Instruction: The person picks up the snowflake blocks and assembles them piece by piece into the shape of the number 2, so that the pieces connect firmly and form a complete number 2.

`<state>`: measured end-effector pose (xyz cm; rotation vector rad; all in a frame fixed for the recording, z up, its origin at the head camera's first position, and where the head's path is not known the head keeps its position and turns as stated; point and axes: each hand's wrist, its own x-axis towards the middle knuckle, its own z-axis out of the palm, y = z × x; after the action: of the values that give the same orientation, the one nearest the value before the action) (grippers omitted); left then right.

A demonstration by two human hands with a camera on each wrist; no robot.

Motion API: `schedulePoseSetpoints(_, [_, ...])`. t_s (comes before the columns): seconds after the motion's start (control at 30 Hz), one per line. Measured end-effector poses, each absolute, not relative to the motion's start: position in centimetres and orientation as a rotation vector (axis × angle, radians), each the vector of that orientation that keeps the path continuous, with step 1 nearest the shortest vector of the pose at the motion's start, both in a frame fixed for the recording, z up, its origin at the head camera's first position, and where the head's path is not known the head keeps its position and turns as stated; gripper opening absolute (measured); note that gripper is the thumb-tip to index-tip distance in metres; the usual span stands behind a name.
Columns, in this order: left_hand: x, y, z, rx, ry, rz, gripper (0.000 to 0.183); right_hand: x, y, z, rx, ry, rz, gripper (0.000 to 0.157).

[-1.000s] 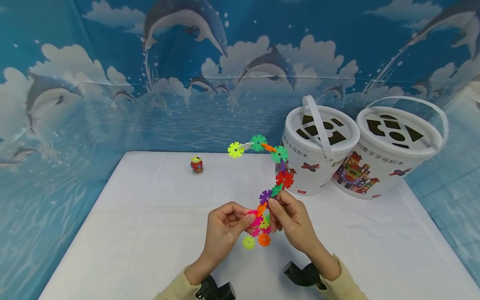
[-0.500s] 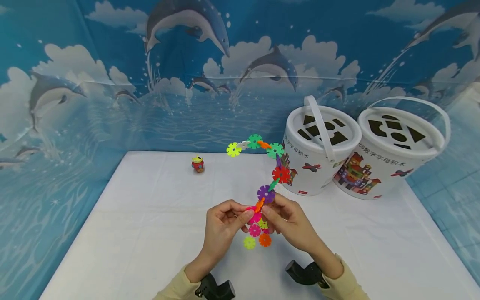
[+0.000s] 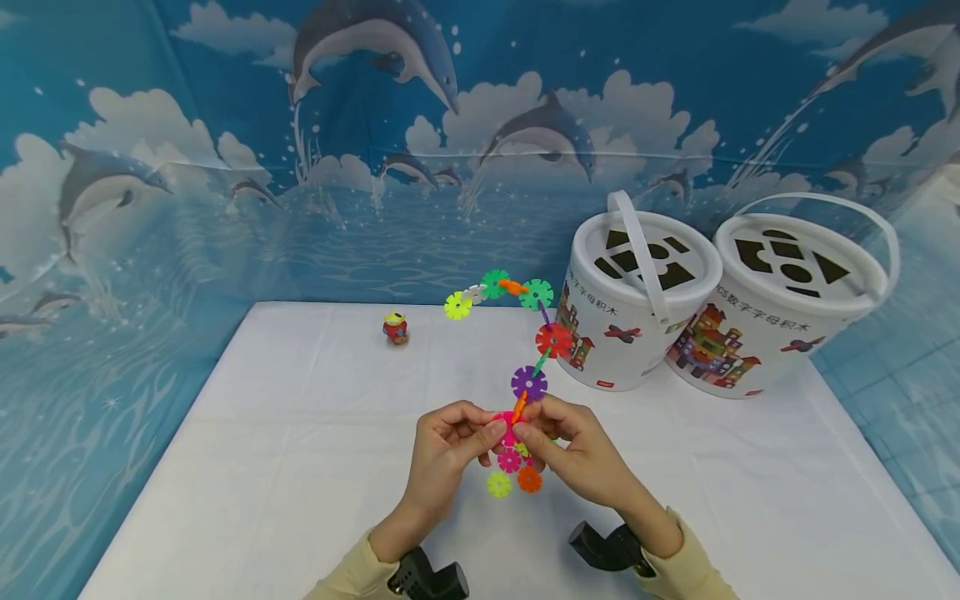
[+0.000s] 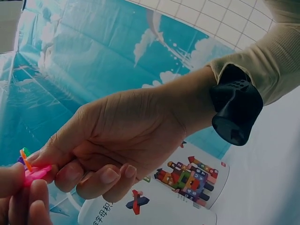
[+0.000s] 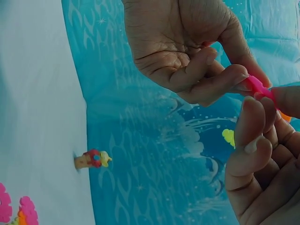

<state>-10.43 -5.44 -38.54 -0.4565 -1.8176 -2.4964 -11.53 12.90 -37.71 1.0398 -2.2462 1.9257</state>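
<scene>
A chain of snowflake discs rises from the hands and curves left: a purple disc (image 3: 528, 384), a red disc (image 3: 553, 340), green discs, and a yellow disc (image 3: 458, 306) at the tip. Orange, green, purple and white discs seen edge-on link them. My left hand (image 3: 444, 454) pinches the pink disc (image 3: 509, 435) at the chain's near end between thumb and fingers. From the other side my right hand (image 3: 579, 450) pinches the same pink disc (image 5: 259, 86). Below the hands show another pink disc (image 3: 510, 460), a yellow-green disc (image 3: 498, 484) and an orange disc (image 3: 529, 479); some are partly hidden.
Two white lidded buckets (image 3: 626, 354) (image 3: 750, 350) with shape cutouts stand at the back right. A small toy figure (image 3: 395, 328) stands at the back left of the white-covered table (image 3: 300, 467). A dolphin-print cloth (image 3: 360, 242) hangs behind.
My right hand has slid from beside the purple disc down to the pink disc. The chain's upper part has swung left and tilted. My left hand has stayed nearly in place.
</scene>
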Motion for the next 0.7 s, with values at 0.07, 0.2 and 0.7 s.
schedulePoseSetpoints(0.07, [-10.5, -5.5, -38.6, -0.457, -1.828, -2.493, 0.017, -11.6, 12.9, -37.8, 1.03, -2.244, 1.898, 0.001])
schedulePoseSetpoints(0.2, [-10.7, -5.6, -38.7, -0.461, -1.874, -2.455, 0.016, -11.8, 12.9, -37.9, 1.02, -2.235, 1.832, 0.006])
schedulePoseSetpoints(0.7, [-12.0, -5.3, -40.5, -0.478, -2.137, -2.219, 0.019, -12.1, 13.3, -37.8, 0.939, -2.204, 1.751, 0.018])
